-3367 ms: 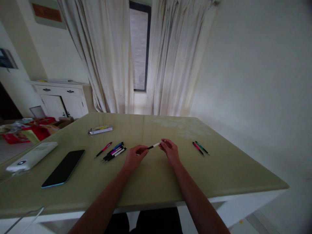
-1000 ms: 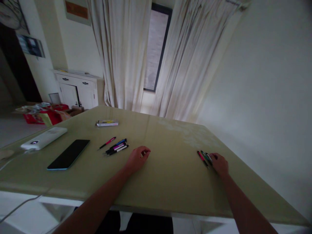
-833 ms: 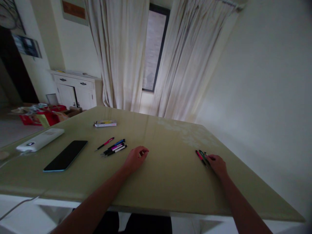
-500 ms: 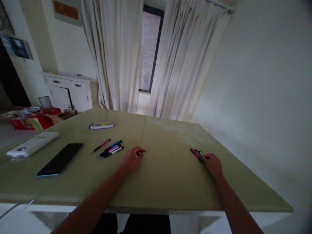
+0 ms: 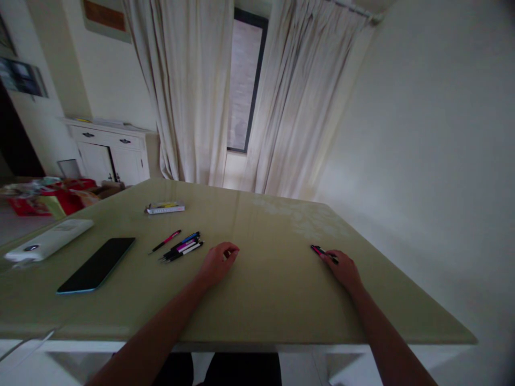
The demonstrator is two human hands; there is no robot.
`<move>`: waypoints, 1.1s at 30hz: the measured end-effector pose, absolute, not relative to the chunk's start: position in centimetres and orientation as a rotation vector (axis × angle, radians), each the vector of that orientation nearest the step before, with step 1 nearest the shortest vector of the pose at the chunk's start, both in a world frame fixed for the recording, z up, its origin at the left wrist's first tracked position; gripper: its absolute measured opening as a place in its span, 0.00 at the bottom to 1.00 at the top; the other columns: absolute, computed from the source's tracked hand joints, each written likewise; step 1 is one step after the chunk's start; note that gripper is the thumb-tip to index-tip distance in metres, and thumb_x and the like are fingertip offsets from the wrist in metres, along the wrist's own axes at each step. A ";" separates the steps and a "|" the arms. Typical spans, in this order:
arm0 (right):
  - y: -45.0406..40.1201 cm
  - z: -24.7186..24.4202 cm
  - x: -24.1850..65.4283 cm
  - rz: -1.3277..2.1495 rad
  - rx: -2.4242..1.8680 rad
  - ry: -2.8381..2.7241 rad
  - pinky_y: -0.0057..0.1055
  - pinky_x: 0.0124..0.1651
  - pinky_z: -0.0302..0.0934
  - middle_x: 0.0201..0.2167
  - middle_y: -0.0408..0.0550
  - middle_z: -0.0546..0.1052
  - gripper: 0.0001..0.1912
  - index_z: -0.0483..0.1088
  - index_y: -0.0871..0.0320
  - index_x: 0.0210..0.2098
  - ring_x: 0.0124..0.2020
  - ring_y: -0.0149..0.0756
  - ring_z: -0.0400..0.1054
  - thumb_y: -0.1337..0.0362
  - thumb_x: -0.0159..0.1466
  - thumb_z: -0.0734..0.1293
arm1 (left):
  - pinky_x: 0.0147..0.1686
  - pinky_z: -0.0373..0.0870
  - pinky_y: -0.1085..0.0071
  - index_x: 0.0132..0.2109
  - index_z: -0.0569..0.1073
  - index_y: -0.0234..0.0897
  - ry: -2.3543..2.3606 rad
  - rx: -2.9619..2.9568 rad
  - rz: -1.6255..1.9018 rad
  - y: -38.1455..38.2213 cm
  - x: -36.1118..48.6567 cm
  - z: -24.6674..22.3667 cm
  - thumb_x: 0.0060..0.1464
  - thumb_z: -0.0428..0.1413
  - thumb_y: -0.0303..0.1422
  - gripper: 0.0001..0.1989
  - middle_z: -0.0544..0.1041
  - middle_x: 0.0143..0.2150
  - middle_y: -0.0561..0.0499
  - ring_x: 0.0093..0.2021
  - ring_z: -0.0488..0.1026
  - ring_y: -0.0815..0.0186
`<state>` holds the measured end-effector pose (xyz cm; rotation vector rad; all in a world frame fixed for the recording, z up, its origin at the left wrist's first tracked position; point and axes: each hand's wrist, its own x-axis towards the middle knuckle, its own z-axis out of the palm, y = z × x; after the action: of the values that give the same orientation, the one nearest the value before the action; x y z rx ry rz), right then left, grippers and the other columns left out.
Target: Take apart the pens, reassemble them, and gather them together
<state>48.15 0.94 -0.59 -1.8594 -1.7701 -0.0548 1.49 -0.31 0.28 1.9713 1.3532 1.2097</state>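
Note:
My right hand [image 5: 344,269] is closed on a few pens [image 5: 317,250] at the right of the table, with a pink one showing beyond the fingers. How many it grips is hidden. My left hand [image 5: 217,261] rests on the tabletop in a loose curl, and nothing shows in it. Just left of it lies a small bundle of pens [image 5: 183,248] with blue, purple and white barrels. A single pink and black pen [image 5: 166,242] lies apart, beside the bundle.
A dark-screened tablet or phone [image 5: 96,265] and a white device [image 5: 50,240] lie on the left of the table [image 5: 265,300]. Farther back is a small open box [image 5: 164,208] with something yellow in it. A cable [image 5: 34,340] hangs over the front left edge.
My right hand has shifted slightly left and its fingers now reach over the pens, covering more of them. The left hand keeps its pose. The whole view has moved a little.

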 end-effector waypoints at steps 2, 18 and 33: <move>0.9 -0.7 48.2 -0.055 -1.838 -1.796 0.38 0.50 0.64 0.45 0.54 0.79 0.24 0.76 0.57 0.44 0.47 0.47 0.73 0.46 0.61 0.64 | 0.32 0.67 0.70 0.40 0.77 0.37 1.345 1.973 1.208 -0.3 1.5 0.3 0.58 0.52 0.37 0.12 0.80 0.36 0.48 0.32 0.73 0.65; 0.6 -0.1 47.5 -0.161 -1.881 -1.881 0.40 0.51 0.65 0.46 0.53 0.80 0.21 0.80 0.54 0.42 0.47 0.49 0.74 0.52 0.66 0.59 | 0.44 0.70 0.65 0.42 0.77 0.38 1.476 2.156 1.171 -0.1 1.1 0.5 0.59 0.51 0.34 0.10 0.78 0.41 0.47 0.39 0.74 0.62; 0.0 0.4 47.0 -0.371 -1.838 -1.892 0.44 0.57 0.61 0.50 0.56 0.78 0.19 0.77 0.57 0.47 0.52 0.50 0.70 0.58 0.62 0.62 | 0.51 0.67 0.56 0.40 0.77 0.42 2.126 2.256 0.819 -1.9 -9.9 -0.1 0.58 0.52 0.34 0.08 0.78 0.43 0.44 0.47 0.72 0.53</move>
<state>46.98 0.05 0.44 -1.8377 -1.8918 -0.3708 -9.93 -1.89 -0.15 2.2558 2.1259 0.8194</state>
